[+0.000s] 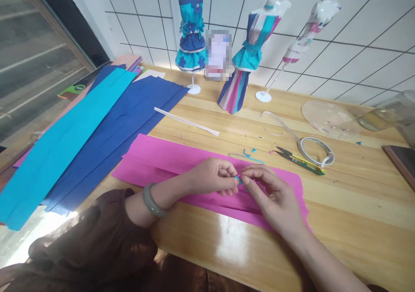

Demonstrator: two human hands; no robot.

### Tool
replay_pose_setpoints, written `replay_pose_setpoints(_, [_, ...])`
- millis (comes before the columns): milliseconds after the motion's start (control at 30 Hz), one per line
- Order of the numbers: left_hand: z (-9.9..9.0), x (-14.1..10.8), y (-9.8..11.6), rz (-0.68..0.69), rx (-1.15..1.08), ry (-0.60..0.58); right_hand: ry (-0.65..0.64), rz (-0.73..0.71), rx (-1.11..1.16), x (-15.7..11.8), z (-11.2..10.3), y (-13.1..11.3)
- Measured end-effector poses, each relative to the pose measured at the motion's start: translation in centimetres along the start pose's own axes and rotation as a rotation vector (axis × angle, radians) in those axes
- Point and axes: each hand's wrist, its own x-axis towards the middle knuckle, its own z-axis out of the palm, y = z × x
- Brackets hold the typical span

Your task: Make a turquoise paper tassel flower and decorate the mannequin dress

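Observation:
My left hand [215,176] and my right hand [277,192] meet above a pink crepe paper sheet [168,153]. Between their fingertips is a tiny pink and teal paper piece [239,179], pinched from both sides; its exact shape is too small to make out. The pink sheet lies flat and creased on the wooden table, partly covered by both hands. Just beyond the fingers are thin teal paper scraps [248,156]. Thread snips [301,161] with yellow and green handles rest to the right, beside a roll of tape [302,149] with a loose tail.
Several small dress forms stand along the tiled wall, including one in a blue dress [190,28] and one in a striped gown [251,52]. Turquoise paper [74,132] and dark blue paper [129,115] lie left. A clear plastic dish [327,119] and glass jar [389,110] are right.

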Motion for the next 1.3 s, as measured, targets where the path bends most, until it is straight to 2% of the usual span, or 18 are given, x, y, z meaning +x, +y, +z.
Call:
replay_pose_setpoints(133, [0.19, 0.03, -0.1, -0.004, 0.018, 0.006, -0.018, -0.055, -0.073, -0.02, 0.01, -0.03])
replay_pose_setpoints(533, [0.15, 0.07, -0.22, 0.001, 0.046, 0.03, 0.0, 0.02, -0.056, 0.03, -0.24, -0.05])
replay_pose_setpoints(767, [0.15, 0.16, -0.53, 0.015, 0.03, -0.002, -0.032, 0.003, -0.073, -0.01, 0.09, -0.29])
replay_pose_setpoints(900, [0.17, 0.15, -0.53, 0.013, 0.024, 0.005, -0.005, 0.063, -0.035, -0.03, 0.04, -0.07])
replay_pose_setpoints(1100, [0.15, 0.17, -0.38, 0.018, -0.005, 0.01, 0.053, 0.248, 0.154, 0.06, 0.12, 0.17])
replay_pose_setpoints(1300, [0.12, 0.28, -0.45, 0.038, -0.054, 0.011, 0.054, 0.282, 0.238, 0.14, 0.29, 0.17])
